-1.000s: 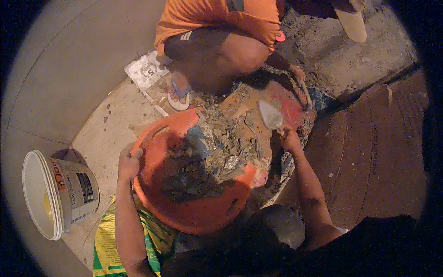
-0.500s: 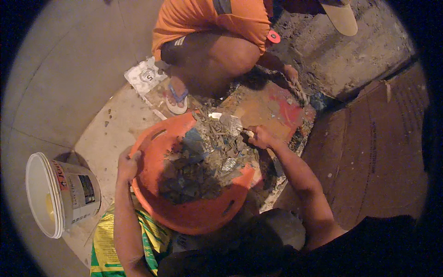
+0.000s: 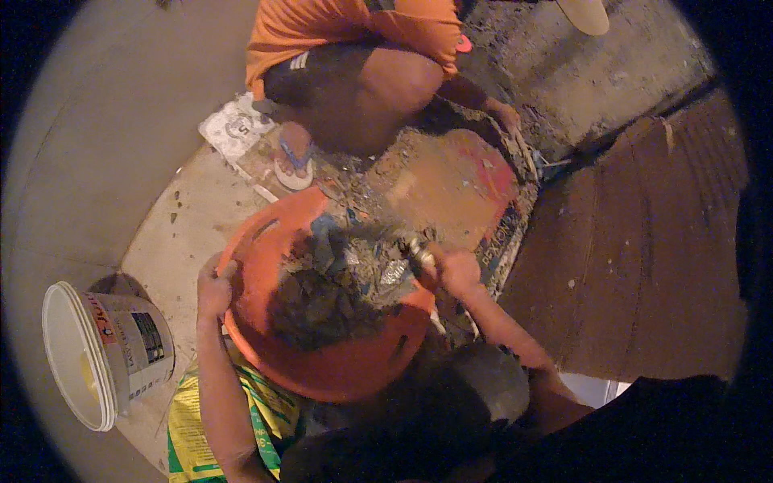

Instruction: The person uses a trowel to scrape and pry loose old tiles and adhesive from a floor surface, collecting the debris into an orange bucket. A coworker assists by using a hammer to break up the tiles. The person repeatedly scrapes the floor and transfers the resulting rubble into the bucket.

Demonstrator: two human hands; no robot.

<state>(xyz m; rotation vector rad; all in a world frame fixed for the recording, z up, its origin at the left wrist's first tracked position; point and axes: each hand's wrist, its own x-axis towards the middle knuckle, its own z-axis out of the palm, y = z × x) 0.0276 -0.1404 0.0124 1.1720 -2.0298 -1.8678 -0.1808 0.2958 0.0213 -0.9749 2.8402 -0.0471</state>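
An orange tub, tilted toward the far right, holds a dark heap of broken rubble. My left hand is closed on its left rim. Over the tub's right side, my right hand is closed around a hand tool with a shiny metal collar. The tool's working end is blurred and lost among loose debris at the tub's mouth. Scraps of silvery foil lie in that debris.
A person in orange squats across from me, one hand at the edge of a dusty sheet. A white bucket lies on its side at left. Near me is a yellow-green sack; brown cardboard covers the right.
My right hand has come nearer to me with the tool, from the debris toward the tub's right rim. My left hand keeps its hold on the rim.
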